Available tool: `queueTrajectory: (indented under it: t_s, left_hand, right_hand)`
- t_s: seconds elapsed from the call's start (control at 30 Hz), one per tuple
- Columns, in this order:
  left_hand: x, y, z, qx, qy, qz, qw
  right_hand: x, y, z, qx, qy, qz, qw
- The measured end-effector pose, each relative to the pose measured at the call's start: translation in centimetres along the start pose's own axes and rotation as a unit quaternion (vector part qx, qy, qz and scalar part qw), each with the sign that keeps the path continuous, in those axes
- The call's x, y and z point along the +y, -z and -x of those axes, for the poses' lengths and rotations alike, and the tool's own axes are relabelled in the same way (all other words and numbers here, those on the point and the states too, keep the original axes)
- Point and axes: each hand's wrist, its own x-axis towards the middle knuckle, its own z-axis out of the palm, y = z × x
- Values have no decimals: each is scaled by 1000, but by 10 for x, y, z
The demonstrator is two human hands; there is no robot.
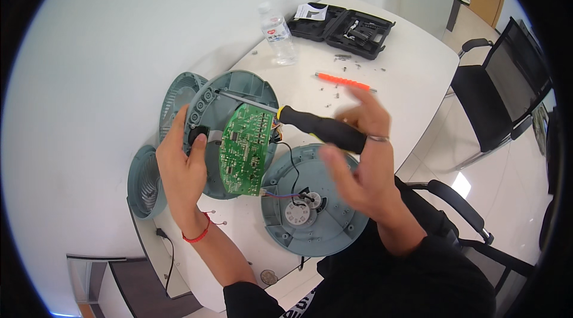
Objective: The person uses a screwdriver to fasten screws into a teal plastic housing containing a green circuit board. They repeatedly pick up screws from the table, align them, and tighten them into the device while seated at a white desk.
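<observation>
My left hand (182,166) grips the left rim of a tilted grey-green round plastic housing (248,84), thumb on its inner side. A green circuit board (245,151) stands at the housing's open side, with wires at its edge. A screwdriver (322,128) with a black and yellow handle reaches across, its tip beside the round button-like parts near the upper left rim. My right hand (373,157) is around the handle's end, thumb and forefinger apart and blurred by motion. Beneath, a round grey-green base (286,237) carries a pale disc-shaped motor (297,213), joined to the board by wires.
Grey-green ribbed grille parts (146,183) lean at the wall side. On the white table (412,73) are an orange screwdriver-like tool (343,81), loose screws, a water bottle (278,37) and an open black tool case (358,31). A black chair (483,97) stands to the right.
</observation>
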Motion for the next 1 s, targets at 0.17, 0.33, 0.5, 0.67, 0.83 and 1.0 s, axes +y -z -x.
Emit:
queueTrajectory:
  t_s: [0.17,0.33,0.5,0.67,0.83,1.0]
  left_hand:
    - [-6,-3,0,16,-42,-24,999]
    - [3,1,-1,-5,9,-9,1000]
    - [1,0,0,2,2,-1,1000]
    - [1,0,-1,-2,9,10,1000]
    - [-3,1,1,0,1,11,1000]
    - [1,1,2,-5,14,-5,1000]
  right_hand:
    - [-7,1,5,-55,-61,-37,996]
    - [-7,8,-1,-80,6,5,997]
    - [1,3,-3,-8,30,-50,998]
    - [1,-2,0,-11,-2,-80,997]
    - [-6,2,-2,-35,-17,0,999]
    - [-2,9,-7,-59,55,24,996]
